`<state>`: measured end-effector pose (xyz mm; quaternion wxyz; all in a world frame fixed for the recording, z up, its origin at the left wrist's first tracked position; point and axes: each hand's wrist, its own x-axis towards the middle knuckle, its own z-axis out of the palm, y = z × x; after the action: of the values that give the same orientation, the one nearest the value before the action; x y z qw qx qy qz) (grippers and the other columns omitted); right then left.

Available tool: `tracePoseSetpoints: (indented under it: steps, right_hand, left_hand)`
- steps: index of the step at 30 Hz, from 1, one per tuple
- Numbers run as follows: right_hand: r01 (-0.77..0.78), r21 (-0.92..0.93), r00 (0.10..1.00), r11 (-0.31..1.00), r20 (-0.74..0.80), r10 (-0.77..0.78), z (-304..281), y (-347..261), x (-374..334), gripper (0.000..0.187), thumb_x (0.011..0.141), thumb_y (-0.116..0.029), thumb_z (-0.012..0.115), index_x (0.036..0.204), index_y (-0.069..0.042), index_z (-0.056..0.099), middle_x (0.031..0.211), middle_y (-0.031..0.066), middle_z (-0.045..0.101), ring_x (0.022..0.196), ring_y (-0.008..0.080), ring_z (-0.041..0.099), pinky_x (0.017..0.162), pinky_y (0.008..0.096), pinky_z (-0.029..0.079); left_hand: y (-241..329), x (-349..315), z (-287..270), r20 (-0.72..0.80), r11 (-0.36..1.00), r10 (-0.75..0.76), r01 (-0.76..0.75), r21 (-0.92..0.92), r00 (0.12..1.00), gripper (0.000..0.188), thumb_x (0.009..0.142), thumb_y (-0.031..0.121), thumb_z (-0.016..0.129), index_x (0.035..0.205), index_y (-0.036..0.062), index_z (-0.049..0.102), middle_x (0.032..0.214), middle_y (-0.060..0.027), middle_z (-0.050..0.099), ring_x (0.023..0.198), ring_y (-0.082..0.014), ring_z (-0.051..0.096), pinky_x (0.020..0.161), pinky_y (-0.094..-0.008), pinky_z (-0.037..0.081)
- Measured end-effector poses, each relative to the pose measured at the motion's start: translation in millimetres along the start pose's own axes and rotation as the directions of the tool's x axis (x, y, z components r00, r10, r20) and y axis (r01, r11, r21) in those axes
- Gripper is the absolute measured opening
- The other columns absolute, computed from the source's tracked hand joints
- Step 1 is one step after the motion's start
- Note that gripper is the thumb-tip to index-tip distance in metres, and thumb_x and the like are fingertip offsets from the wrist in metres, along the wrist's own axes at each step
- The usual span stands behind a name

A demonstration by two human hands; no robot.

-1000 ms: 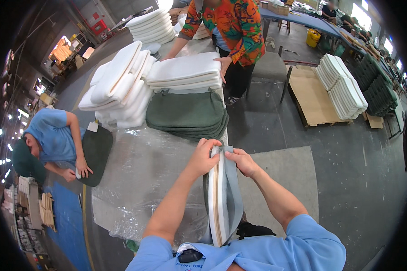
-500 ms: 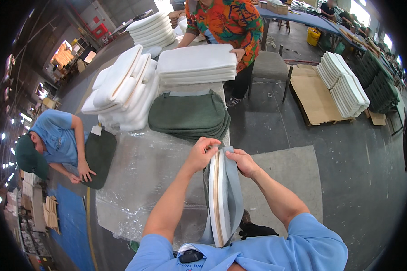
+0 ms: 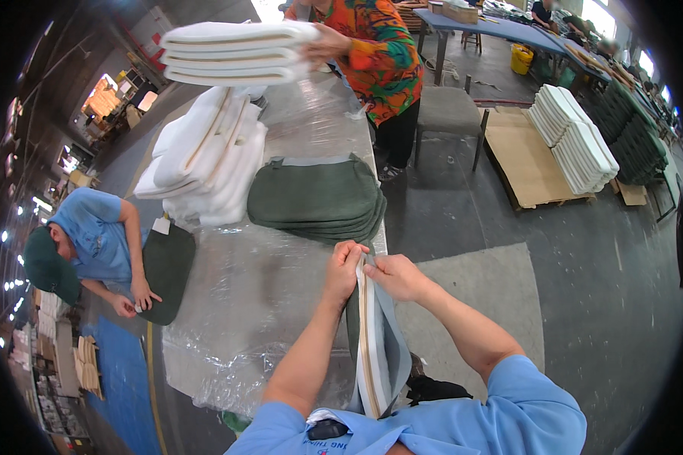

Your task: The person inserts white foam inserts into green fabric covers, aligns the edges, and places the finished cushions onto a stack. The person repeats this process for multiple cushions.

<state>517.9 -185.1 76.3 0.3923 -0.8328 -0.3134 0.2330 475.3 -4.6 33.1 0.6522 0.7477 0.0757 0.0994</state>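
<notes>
A white foam cushion (image 3: 368, 353) with a tan stripe along its edge stands on its side before me. Around it is a fabric cover (image 3: 391, 345), grey on the flap facing me and dark green on the outside. At the cover's far end my left hand (image 3: 346, 271) is closed on its edge. My right hand (image 3: 395, 276) pinches the same cover edge just to the right, close to the left. Fingers hide that end of the cushion. Just beyond my hands lies a stack of dark green covers (image 3: 311, 193).
Plastic film covers the table (image 3: 258, 303). White cushions (image 3: 205, 152) are piled at its far left. A co-worker in blue (image 3: 99, 227) handles a green cover (image 3: 171, 273) at left. Across the table another person (image 3: 387, 68) holds several white cushions (image 3: 235, 57). A chair (image 3: 444, 117) stands beyond.
My right hand has moved left and closed in beside my left hand, drawing the cover's edges together over the cushion end. The person opposite has lifted the white cushions off the table, leftward.
</notes>
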Motion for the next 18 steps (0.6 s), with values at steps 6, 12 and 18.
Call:
tracePoseSetpoints:
  steps: [6, 12, 18]
  right_hand:
    - [0.3, -0.189, 0.952, 0.935, 0.007, -0.305, 10, -7, -10, 0.036, 0.106, -0.028, 0.057, 0.082, -0.001, 0.058, 0.083, 0.0207, 0.067, 0.082, 0.0452, 0.067, 0.075, 0.0551, 0.051]
    - [0.26, -0.184, 0.963, 0.948, 0.124, -0.24, 15, -19, -24, 0.035, 0.105, -0.028, 0.058, 0.083, -0.001, 0.056, 0.085, 0.0216, 0.066, 0.083, 0.046, 0.066, 0.075, 0.0549, 0.052]
    - [-0.065, 0.421, 0.955, 0.905, 0.29, -0.066, 10, 1, -8, 0.041, 0.111, -0.039, 0.054, 0.09, -0.004, 0.063, 0.082, 0.0045, 0.066, 0.081, 0.0257, 0.068, 0.076, 0.0456, 0.053]
  left_hand:
    - [-21, -19, 6, -0.085, 0.965, 0.037, -0.057, -0.257, 0.996, 0.024, 0.11, 0.018, 0.056, 0.103, 0.002, 0.073, 0.124, -0.006, 0.057, 0.119, -0.0161, 0.053, 0.108, -0.0318, 0.039]
    - [-14, -43, 2, -0.108, 0.961, 0.022, -0.051, -0.271, 0.994, 0.025, 0.111, 0.017, 0.053, 0.101, 0.0032, 0.072, 0.127, -0.0068, 0.055, 0.126, -0.016, 0.049, 0.111, -0.0324, 0.036]
    - [-14, -45, -19, -0.176, 0.977, 0.078, -0.111, -0.183, 0.981, 0.026, 0.111, 0.017, 0.052, 0.101, 0.0031, 0.072, 0.125, -0.0072, 0.056, 0.124, -0.0169, 0.05, 0.111, -0.0333, 0.036]
